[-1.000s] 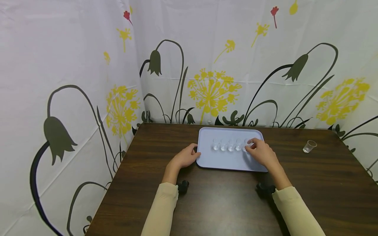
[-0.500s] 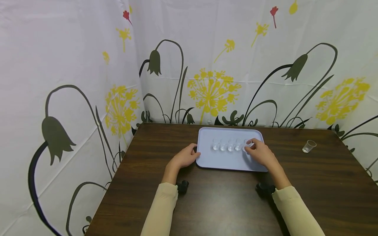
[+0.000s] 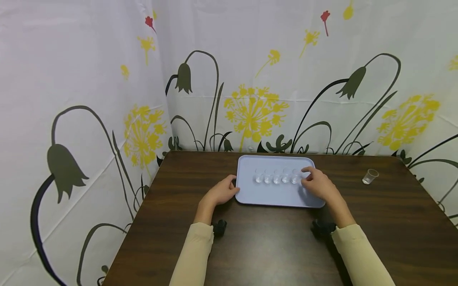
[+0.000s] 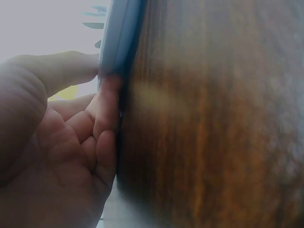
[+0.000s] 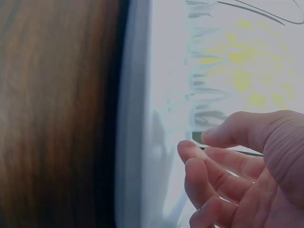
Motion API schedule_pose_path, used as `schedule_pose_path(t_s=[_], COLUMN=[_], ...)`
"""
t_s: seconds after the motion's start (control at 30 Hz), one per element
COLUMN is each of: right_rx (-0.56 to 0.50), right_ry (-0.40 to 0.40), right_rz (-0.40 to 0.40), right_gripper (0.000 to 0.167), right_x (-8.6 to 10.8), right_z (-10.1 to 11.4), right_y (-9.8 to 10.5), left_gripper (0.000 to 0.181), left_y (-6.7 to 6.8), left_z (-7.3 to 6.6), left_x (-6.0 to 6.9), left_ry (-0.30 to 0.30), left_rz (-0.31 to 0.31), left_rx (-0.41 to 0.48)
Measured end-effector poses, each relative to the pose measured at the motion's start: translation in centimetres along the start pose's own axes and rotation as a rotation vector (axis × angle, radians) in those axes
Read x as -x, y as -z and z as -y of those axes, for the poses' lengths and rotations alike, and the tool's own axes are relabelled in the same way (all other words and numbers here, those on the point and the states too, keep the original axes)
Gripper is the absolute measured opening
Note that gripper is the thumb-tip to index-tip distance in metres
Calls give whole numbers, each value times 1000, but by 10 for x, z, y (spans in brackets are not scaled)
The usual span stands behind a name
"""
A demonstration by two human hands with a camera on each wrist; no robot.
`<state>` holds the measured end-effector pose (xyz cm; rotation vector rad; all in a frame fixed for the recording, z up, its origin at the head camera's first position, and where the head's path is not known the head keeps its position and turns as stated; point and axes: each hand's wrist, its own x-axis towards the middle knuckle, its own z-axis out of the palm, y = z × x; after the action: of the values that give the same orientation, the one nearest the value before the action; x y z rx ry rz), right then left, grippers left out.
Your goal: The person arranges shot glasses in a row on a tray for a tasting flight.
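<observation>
A pale blue tray point(image 3: 279, 197) lies on the table, bearing a row of several small clear cups point(image 3: 276, 178). My left hand point(image 3: 219, 192) grips the tray's left edge; in the left wrist view the thumb point(image 4: 71, 71) is on the rim and the fingers curl at its underside. At the row's right end, my right hand point(image 3: 319, 186) hovers over the tray beside the last cup point(image 3: 295, 178), holding nothing. The right wrist view has its thumb and fingertips a little apart, with the cups point(image 5: 209, 92) beyond them, washed out by glare.
Another clear cup point(image 3: 370, 176) stands tilted-looking on the dark wooden table point(image 3: 264, 242), right of the tray. A white flower-printed cloth point(image 3: 257, 59) hangs behind the table and along its left side.
My right hand has let go of the rightmost cup and drawn slightly right of it. That cup now stands in the row. The left hand stays at the tray edge; the head view shifts slightly.
</observation>
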<state>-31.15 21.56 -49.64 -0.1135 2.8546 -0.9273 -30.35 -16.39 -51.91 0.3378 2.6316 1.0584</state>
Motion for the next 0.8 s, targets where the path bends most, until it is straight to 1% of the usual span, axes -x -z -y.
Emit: schedule_pose_path(t_s=[0.13, 0.17, 0.3, 0.37, 0.43, 0.47, 0.5, 0.53, 0.57, 0.6, 0.67, 0.7, 0.73, 0.77, 0.8], right_rx=[-7, -10, -17, -21, -30, -39, -48, -55, -65, -78, -99, -109, -119, -130, -142], right_ry=[-8, -8, -6, -5, -11, -14, -22, -32, -47, -62, -99, -122, -141, -161, -182], right_rz=[-24, -38, -133, -186, -236, -256, -276, -298, -315, -332, -358, -369, -375, -380, -385], right_gripper=[50, 50, 51, 52, 53, 54, 55, 56, 57, 59, 63, 66, 69, 72, 75], right_x=[4, 6, 15, 21, 27, 30, 32, 33, 35, 36, 36, 37, 37, 38, 39], right_z=[-5, -7, -17, -26, -36, -40, -44, -47, -51, -54, -62, -66, -70, -74, -78], right_y=[10, 13, 31, 40, 51, 57, 62, 66, 70, 74, 80, 81, 83, 85, 86], left_gripper=[57, 57, 57, 58, 60, 61, 61, 61, 61, 60, 57, 57, 56, 56, 56], left_y=[0, 1, 2, -3, -10, -10, -12, -11, -11, -8, -1, -1, 1, 1, 1], left_z=[-1, -5, -4, 7, 25, 25, 31, 31, 32, 26, 7, 6, 0, -2, -7], left_x=[1, 3, 1, -7, -22, -22, -26, -25, -23, -19, -3, -3, 2, 2, 4], left_ry=[3, 23, 18, 20, 21, 24, 27, 29, 10, 9, 9, 9, 14, 17, 40], left_rz=[-2, 1, -5, -3, 4, 9, 10, 9, 4, 4, -5, -10, -13, -13, -11], left_rx=[4, 12, 14, 6, 4, 4, -3, -6, -8, -3, 0, 0, 6, 7, 12])
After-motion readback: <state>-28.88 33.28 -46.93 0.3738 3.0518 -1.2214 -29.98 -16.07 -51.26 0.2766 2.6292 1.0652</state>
